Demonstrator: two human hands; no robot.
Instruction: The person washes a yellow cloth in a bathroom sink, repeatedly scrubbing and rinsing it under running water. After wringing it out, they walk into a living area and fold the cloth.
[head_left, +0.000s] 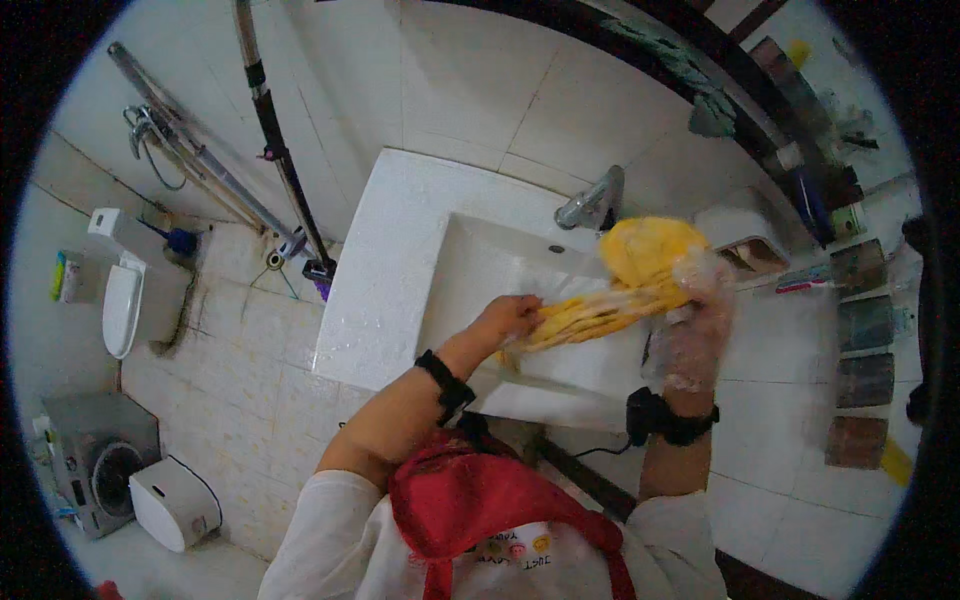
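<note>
A wet-looking yellow cloth is stretched in folds over the white washbasin. My left hand grips its lower left end, with a small bit hanging below the fist. At the other end my right hand is closed on the cloth, and a wide bunched part stands up beside it. Something clear and crinkled, perhaps a plastic glove, covers the right hand, which is blurred. Just behind the bunched part is the chrome faucet. Each wrist wears a black strap with a device.
Beyond the basin's right side stands a white bin-like container. A black-and-silver pole leans left of the wet counter. Farther left are a toilet, a washing machine and a white bin. A cable hangs below the basin.
</note>
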